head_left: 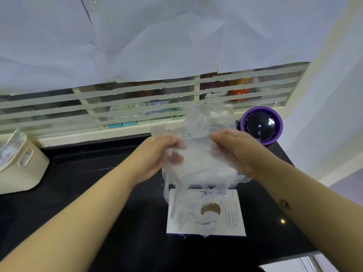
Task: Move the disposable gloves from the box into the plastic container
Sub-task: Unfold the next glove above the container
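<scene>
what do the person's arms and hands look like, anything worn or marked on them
Both forearms are bare: no sleeves, watch or bracelet in view. The left hand and right hand show no rings, though the clear disposable gloves hide some fingers. The right forearm carries a small dark outline tattoo, roughly triangular.

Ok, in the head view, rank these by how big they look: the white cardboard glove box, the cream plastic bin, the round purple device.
1. white cardboard glove box
2. cream plastic bin, cut off by the frame edge, so this place is unsure
3. round purple device, farther from the camera
</scene>
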Tool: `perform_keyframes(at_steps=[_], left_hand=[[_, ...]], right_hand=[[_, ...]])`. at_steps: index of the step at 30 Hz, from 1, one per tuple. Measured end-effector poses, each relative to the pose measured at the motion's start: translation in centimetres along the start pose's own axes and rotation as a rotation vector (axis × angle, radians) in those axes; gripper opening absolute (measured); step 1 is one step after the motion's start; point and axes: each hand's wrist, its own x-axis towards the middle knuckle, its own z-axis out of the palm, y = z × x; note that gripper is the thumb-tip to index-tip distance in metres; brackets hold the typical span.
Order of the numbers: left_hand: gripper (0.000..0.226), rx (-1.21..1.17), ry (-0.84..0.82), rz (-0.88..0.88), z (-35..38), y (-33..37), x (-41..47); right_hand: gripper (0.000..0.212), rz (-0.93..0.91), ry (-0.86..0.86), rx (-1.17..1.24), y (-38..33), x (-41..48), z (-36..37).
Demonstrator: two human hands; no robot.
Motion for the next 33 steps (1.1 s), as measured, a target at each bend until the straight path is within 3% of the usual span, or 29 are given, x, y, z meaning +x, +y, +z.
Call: perform_keyframes(at_steps=[5,9,11,13,15,17,20,23,25,28,33], left_hand=[[0.023,-0.024,0.234,-0.091,-4.1,-1.1,1.4],[0.022,0.067,0.458,0.099,-5.3,-0.2,2.0],[0.019,0.070,0.363,0.191,-4.6,1.0,1.6],[0.027,0.020,0.057,0.105,-3.4,2.0,0.9],[0.059,0.024,-0.305,-0.109,-2.3,2.2,0.2],[0.090,-0.067,-0.562,-0.233,-1.2,1.6,0.2],[0.117,-0.392,-0.555,-0.233,0.3,0.5,0.7],[0.125,-0.688,-0.541,-0.093,0.7,0.2,1.8],[0.125,-0.863,-0.597,-0.052,0.4,0.2,2.8],[0.123,-0.935,-0.636,-0.027,0.1,-0.3,3.6],[0.105,-0.827,-0.475,-0.024,-0.2,0.4,2.9]], right_hand=[[0.013,0.021,0.001,-0.084,-2.1,0.7,-2.9],[0.016,0.054,0.039,-0.117,-2.6,1.4,-3.2],[0.017,-0.003,0.067,-0.284,-3.0,1.5,-2.8],[0.016,-0.116,0.095,-0.498,-4.0,1.4,-2.0],[0.008,-0.286,0.081,-0.704,-5.2,1.3,-0.9],[0.006,-0.481,0.017,-0.902,-6.1,1.1,0.1],[0.008,-0.803,-0.099,-1.116,-6.2,0.8,0.6],[0.012,-0.959,-0.182,-1.271,-4.8,0.9,-0.4],[0.013,-0.964,-0.178,-1.324,-3.9,0.7,-0.9],[0.014,-0.928,-0.166,-1.367,-3.0,0.5,-1.3],[0.009,-0.867,-0.067,-1.292,-2.1,0.5,-2.5]])
